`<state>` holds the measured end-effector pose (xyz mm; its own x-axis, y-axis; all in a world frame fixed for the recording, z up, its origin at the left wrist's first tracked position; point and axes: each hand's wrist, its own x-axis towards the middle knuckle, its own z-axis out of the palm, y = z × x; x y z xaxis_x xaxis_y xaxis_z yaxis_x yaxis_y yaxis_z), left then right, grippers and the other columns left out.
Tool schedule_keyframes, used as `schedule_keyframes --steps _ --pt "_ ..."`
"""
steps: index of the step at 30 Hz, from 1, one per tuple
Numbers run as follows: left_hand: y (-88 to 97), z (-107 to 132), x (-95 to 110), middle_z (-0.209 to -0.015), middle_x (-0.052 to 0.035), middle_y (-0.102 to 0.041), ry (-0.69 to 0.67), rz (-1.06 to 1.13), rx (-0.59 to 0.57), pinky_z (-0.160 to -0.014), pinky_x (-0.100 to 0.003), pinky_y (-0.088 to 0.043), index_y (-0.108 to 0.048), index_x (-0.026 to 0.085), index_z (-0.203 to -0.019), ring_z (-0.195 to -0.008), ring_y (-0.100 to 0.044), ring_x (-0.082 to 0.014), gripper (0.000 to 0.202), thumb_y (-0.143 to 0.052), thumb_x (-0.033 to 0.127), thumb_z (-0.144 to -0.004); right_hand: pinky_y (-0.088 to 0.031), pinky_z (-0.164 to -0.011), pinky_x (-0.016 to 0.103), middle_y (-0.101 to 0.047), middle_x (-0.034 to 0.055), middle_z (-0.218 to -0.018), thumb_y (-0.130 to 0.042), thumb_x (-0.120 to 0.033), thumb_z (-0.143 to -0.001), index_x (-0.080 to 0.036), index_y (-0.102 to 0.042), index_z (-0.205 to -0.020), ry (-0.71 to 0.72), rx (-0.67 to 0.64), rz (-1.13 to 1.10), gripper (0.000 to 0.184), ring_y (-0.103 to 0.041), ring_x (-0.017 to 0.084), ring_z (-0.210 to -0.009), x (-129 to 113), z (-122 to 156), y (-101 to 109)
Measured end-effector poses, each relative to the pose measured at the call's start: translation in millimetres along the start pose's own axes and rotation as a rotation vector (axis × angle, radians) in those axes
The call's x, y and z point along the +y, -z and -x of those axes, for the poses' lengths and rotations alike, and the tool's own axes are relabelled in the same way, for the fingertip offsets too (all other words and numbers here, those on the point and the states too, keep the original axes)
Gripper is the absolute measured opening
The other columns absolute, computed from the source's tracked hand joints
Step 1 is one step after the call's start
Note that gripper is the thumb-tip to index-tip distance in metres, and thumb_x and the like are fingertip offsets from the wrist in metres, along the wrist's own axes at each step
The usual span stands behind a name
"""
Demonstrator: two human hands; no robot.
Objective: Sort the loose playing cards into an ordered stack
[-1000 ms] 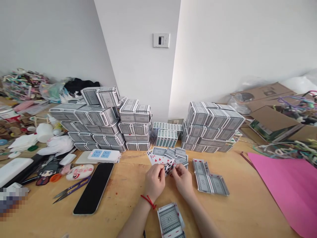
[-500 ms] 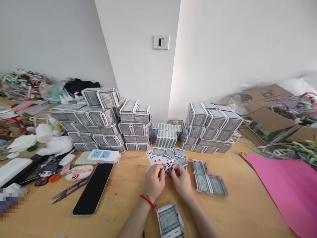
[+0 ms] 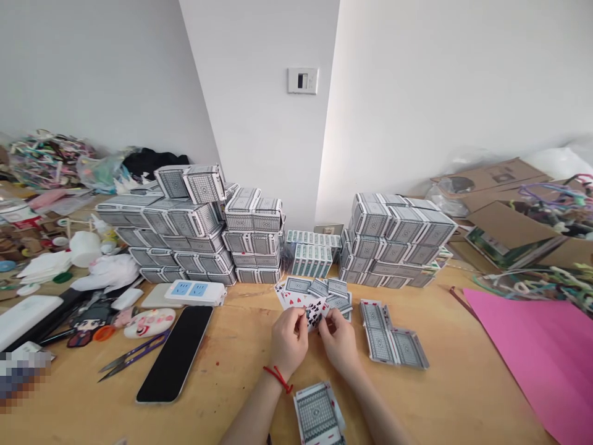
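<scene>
My left hand [image 3: 290, 337] and my right hand [image 3: 338, 334] meet over the wooden table, each pinching one side of a playing card [image 3: 314, 314] with black pips. Whether more than one card is between the fingers I cannot tell. Just beyond the fingertips lie loose playing cards [image 3: 296, 285], some face down with grey patterned backs, some showing red hearts. A folded piece made of cards [image 3: 393, 337] rests right of my right hand. Between my forearms, near the front edge, sits another card piece [image 3: 319, 411].
Stacked blocks built of cards stand at the back left [image 3: 185, 235] and back right [image 3: 393, 238], with small card packs [image 3: 311, 256] between. Left are a phone [image 3: 176, 353], thread snips [image 3: 134, 356] and a power strip [image 3: 194, 292]. Pink paper [image 3: 532, 358] and a cardboard box [image 3: 509, 232] are right.
Almost nothing differs. Both hands keep their pinch on the card, and the whole view has shifted very slightly.
</scene>
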<state>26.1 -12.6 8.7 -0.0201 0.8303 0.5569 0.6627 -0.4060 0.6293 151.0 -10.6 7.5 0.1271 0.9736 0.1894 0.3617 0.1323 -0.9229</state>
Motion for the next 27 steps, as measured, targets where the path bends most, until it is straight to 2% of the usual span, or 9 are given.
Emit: schedule_keyframes --steps 2,7,11,15,22,27 --pt "0.4 -0.5 -0.1 -0.063 -0.0011 -0.054 0.004 0.009 0.002 -0.055 -0.023 -0.041 -0.048 0.019 -0.072 -0.057 -0.051 -0.0117 0.01 -0.04 0.018 -0.078 -0.036 -0.045 0.021 -0.046 -0.0039 -0.048 -0.048 -0.032 -0.072 -0.019 -0.045 -0.059 0.008 0.01 -0.012 0.019 -0.044 0.011 -0.045 -0.1 -0.1 -0.6" --pt "2.2 -3.1 1.1 -0.064 -0.0012 -0.054 0.04 0.051 0.046 -0.055 -0.024 -0.042 -0.047 0.019 -0.073 -0.059 -0.052 -0.0125 0.01 -0.039 0.019 -0.079 -0.04 -0.048 0.023 -0.058 0.0016 -0.057 -0.049 -0.037 -0.07 -0.016 -0.055 -0.067 -0.012 -0.071 -0.113 0.021 -0.052 0.015 -0.052 0.8 -4.0 2.6" --pt "2.0 -3.4 2.2 -0.065 -0.0012 -0.054 0.049 0.062 0.054 -0.055 -0.023 -0.042 -0.047 0.019 -0.073 -0.059 -0.053 -0.0128 0.009 -0.04 0.02 -0.079 -0.039 -0.048 0.023 -0.057 0.0006 -0.053 -0.049 -0.039 -0.069 -0.018 -0.051 -0.059 -0.035 -0.075 -0.07 0.023 -0.052 0.015 -0.051 -0.9 -3.5 2.9" --pt "1.5 -3.0 2.1 -0.063 -0.0007 -0.054 0.055 0.049 0.053 -0.053 -0.023 -0.042 -0.047 0.019 -0.072 -0.056 -0.052 -0.0121 0.011 -0.039 0.02 -0.079 -0.04 -0.051 0.024 -0.057 0.0007 -0.055 -0.046 -0.035 -0.072 -0.02 -0.046 -0.061 -0.031 -0.069 -0.069 0.019 -0.053 0.015 -0.052 -1.8 -1.3 0.1" --pt "1.3 -2.6 -2.5 -0.064 -0.0014 -0.057 0.113 0.018 0.057 -0.055 -0.023 -0.043 -0.048 0.018 -0.074 -0.06 -0.056 -0.0136 0.011 -0.039 0.022 -0.079 -0.041 -0.053 0.025 -0.061 0.0029 -0.06 -0.045 -0.034 -0.073 -0.018 -0.051 -0.067 -0.059 -0.169 -0.092 0.018 -0.056 0.017 -0.056 2.0 -3.2 2.1" --pt "0.3 -2.9 -3.4 -0.064 -0.0016 -0.057 0.111 0.039 0.056 -0.056 -0.024 -0.043 -0.049 0.018 -0.074 -0.059 -0.055 -0.0137 0.011 -0.039 0.022 -0.078 -0.041 -0.051 0.024 -0.061 0.0026 -0.056 -0.045 -0.034 -0.074 -0.019 -0.05 -0.064 -0.021 -0.12 -0.078 0.018 -0.056 0.017 -0.053 0.8 -1.2 -0.1"
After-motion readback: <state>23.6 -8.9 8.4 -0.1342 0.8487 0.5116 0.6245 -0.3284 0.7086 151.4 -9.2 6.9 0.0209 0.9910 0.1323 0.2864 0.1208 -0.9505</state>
